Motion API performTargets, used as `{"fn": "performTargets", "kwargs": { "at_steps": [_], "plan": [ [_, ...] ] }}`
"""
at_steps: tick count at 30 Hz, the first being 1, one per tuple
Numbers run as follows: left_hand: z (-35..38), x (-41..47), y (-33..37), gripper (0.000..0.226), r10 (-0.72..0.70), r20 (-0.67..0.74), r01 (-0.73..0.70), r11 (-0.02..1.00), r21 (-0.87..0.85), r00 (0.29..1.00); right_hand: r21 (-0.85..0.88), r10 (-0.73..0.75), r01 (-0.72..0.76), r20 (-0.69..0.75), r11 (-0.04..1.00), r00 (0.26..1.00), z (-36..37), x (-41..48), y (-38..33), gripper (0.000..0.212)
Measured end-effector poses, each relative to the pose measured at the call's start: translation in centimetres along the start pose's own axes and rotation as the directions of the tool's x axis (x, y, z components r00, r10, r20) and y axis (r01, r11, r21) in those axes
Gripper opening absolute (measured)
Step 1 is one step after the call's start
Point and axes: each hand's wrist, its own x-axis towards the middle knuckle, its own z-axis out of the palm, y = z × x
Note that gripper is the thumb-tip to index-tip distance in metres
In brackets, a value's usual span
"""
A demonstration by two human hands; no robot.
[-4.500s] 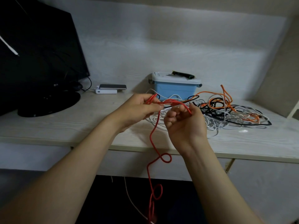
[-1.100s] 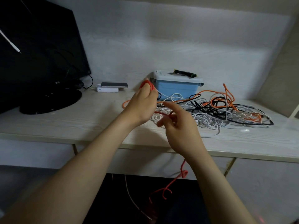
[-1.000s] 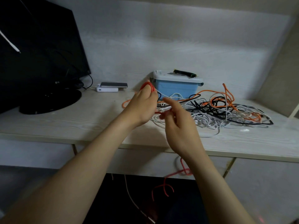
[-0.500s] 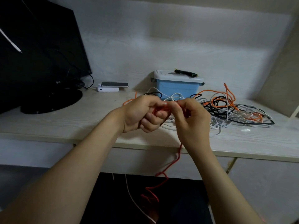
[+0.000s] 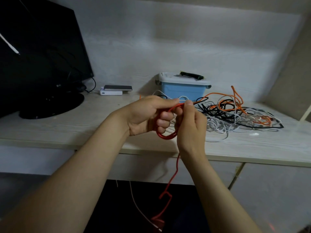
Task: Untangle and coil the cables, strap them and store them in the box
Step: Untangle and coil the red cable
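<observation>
My left hand (image 5: 146, 113) grips a small coil of the red cable (image 5: 165, 136) above the desk's front edge, fingers curled round the loops. My right hand (image 5: 191, 125) pinches the same cable at the top of the coil, right against the left thumb. The cable's loose tail hangs below my right wrist and kinks down under the desk. Behind my hands lies a tangled pile of white, black and orange cables (image 5: 235, 115). The blue box (image 5: 182, 89) with a pale lid stands shut at the back, a dark strap (image 5: 191, 75) lying on its lid.
A black monitor (image 5: 38, 52) on a round base fills the left of the desk (image 5: 67, 130). A white power bank with a phone on top (image 5: 116, 89) sits by the wall. A thin pale cord hangs under the desk.
The left hand came down from near the box to the desk's front. Both hands met on the red cable, another loop joined the coil, and the hanging tail grew shorter.
</observation>
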Motion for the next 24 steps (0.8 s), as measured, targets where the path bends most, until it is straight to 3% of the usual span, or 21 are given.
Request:
{"fn": "performTargets", "kwargs": {
  "at_steps": [3, 6, 9, 13, 17, 19, 22, 24],
  "plan": [
    [0.0, 0.4, -0.2, 0.026, 0.025, 0.027, -0.023, 0.996, -0.085, 0.999, 0.091, 0.129, -0.126, -0.023, 0.988, 0.991, 0.1, 0.6, -0.4, 0.063],
    [-0.3, 0.4, -0.4, 0.02, 0.018, 0.129, 0.007, 0.982, -0.188, 0.991, 0.115, 0.161, -0.164, 0.036, 0.98, 0.986, 0.0, 1.0, -0.7, 0.053],
    [-0.3, 0.4, -0.5, 0.022, 0.097, 0.125, -0.057, 0.955, -0.293, 0.987, 0.147, 0.219, -0.238, 0.136, 0.96, 0.966, -0.4, 1.2, -0.7, 0.046],
    [-0.2, 0.4, 0.4, 0.03, 0.214, 0.082, -0.169, 0.912, -0.375, 0.973, -0.016, 0.366, -0.38, 0.309, 0.925, 0.878, -0.9, 0.3, -0.9, 0.035],
    [-0.4, 1.6, 0.8, 0.026, 0.211, -0.129, -0.225, 0.969, -0.102, 0.969, -0.221, 0.538, -0.498, 0.474, 0.839, 0.697, -0.8, -0.8, -2.3, 0.028],
    [-0.5, 2.1, 0.6, 0.025, 0.277, -0.218, -0.259, 0.96, 0.105, 0.936, -0.317, 0.597, -0.509, 0.508, 0.8, 0.622, -1.0, -0.9, -3.1, 0.026],
    [-1.0, 2.4, -0.1, 0.041, 0.439, -0.369, -0.192, 0.816, 0.546, 0.819, -0.408, 0.664, -0.528, 0.536, 0.745, 0.521, -2.0, -1.1, -4.1, 0.021],
    [-1.2, 2.5, -0.6, 0.046, 0.484, -0.38, -0.141, 0.743, 0.654, 0.789, -0.467, 0.67, -0.483, 0.569, 0.74, 0.477, -2.6, -1.2, -4.6, 0.018]
  ]
}}
